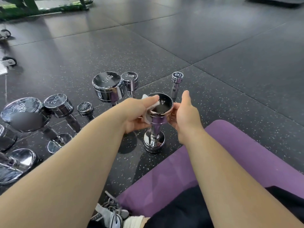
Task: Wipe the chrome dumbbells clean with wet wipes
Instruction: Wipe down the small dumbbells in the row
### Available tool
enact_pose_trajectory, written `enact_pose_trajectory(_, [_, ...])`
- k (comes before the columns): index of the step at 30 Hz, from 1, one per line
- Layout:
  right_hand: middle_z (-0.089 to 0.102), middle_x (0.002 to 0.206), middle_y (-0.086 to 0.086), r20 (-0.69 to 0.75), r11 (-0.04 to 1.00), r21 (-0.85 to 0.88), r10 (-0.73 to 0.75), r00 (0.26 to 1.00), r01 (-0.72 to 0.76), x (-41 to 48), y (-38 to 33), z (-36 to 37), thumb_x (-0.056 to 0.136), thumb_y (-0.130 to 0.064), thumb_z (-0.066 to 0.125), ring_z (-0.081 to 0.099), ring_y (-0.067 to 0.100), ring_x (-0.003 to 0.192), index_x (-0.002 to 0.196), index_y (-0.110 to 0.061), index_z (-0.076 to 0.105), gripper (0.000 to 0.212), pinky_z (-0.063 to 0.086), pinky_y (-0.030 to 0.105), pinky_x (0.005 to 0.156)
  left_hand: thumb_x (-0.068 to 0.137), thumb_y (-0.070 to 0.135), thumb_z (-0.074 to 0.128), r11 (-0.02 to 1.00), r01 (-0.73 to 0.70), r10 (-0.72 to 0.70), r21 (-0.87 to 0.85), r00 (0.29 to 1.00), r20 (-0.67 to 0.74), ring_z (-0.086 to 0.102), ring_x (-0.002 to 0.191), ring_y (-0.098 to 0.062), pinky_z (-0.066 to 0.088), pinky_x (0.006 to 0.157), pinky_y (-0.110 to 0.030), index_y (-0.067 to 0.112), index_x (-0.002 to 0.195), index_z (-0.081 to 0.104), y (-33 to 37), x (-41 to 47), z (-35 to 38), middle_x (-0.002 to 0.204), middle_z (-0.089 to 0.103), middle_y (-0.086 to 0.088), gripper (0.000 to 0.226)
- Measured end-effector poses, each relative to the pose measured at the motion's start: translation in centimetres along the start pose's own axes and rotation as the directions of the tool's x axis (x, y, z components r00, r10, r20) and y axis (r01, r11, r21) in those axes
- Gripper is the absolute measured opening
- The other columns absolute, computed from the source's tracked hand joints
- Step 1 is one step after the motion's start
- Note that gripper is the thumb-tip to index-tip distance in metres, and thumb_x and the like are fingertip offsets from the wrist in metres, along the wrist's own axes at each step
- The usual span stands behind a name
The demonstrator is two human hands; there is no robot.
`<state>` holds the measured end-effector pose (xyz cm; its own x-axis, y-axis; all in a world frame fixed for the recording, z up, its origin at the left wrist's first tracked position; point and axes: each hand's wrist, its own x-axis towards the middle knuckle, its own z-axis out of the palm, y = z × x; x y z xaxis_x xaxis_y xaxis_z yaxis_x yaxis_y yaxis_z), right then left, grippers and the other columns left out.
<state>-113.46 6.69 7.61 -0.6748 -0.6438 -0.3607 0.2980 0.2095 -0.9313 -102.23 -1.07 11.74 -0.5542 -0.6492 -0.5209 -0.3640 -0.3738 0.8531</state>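
The left hand (138,112) pinches a white wet wipe (152,107) against the top head of an upright chrome dumbbell marked 4 (162,104), thumb laid over the wipe on the flat face and fingers curled beneath the rim. The right hand (184,116) cups the opposite side of that head, fingers curled against its edge, thumb lifted free. The dumbbell stands on its lower head on the black speckled rubber floor (213,46), just beside a purple mat (230,145). Behind it stand a 5KG dumbbell (107,86), a 2KG dumbbell (130,79) and a 1KG dumbbell (177,78); more chrome dumbbells (58,102) stand to the left, near a grey shoe (111,214)
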Motion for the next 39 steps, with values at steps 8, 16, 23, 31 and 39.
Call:
enact_pose_trajectory(8, [0.071,0.095,0.003,-0.067,0.997,0.077,0.002,0.998,0.003,0.5,-1.1,-0.5,0.100,-0.058,0.025,0.063,0.023,0.104,0.089,-0.014,0.067,0.062,0.043,0.046,0.105,0.105,0.037,0.025,0.266,-0.498,0.498,0.825,0.804,0.325,0.029,0.142,-0.020,0.024,0.113,-0.033,0.013,0.125,0.054,-0.2,0.0,0.1,0.131,0.051,0.002,0.043])
enact_pose_trajectory(16, [0.071,0.098,0.000,-0.087,0.995,0.103,0.021,0.996,-0.012,-0.7,-1.0,-0.8,0.101,-0.057,0.024,0.061,0.018,0.103,0.089,-0.016,0.067,0.060,0.042,0.040,0.104,0.099,0.051,0.015,0.115,-0.213,0.591,0.970,0.800,0.105,0.023,0.143,-0.019,0.011,0.119,-0.043,0.008,0.128,0.050,-2.3,-1.7,1.6,0.139,0.043,-0.002,0.063])
enact_pose_trajectory(23, [0.071,0.101,0.004,-0.093,0.959,0.280,0.060,0.994,-0.032,-0.7,-2.5,-1.5,0.102,-0.050,0.034,0.066,0.018,0.086,0.100,-0.015,0.068,0.049,0.050,0.031,0.076,0.096,0.037,0.020,-0.210,-0.435,0.652,0.875,0.605,0.457,0.034,0.143,-0.023,0.023,0.117,-0.045,0.013,0.139,0.051,-3.1,-1.4,2.7,0.154,0.040,-0.003,0.058])
enact_pose_trajectory(31, [0.070,0.102,-0.008,0.037,0.975,-0.037,-0.217,0.976,0.218,-3.1,-1.7,0.1,0.089,-0.015,0.060,0.064,0.004,0.088,0.100,-0.030,0.072,0.022,0.051,0.018,0.076,0.087,0.014,0.063,0.392,-0.414,0.867,0.821,0.466,-0.179,0.055,0.091,-0.021,0.045,0.082,-0.030,0.025,0.098,0.078,-3.7,-3.4,0.9,0.092,0.060,0.009,0.022])
enact_pose_trajectory(39, [0.063,0.075,0.004,-0.269,0.981,0.124,-0.111,0.957,0.148,-3.4,-1.7,-0.6,0.080,0.002,0.066,0.056,0.015,0.062,0.076,-0.017,0.060,0.020,0.047,0.020,0.055,0.085,0.003,0.063,0.768,-0.574,0.640,0.283,0.696,-0.325,0.062,0.075,0.004,0.047,0.069,-0.010,0.030,0.087,0.063,-3.0,-4.9,4.3,0.081,0.068,0.016,0.027])
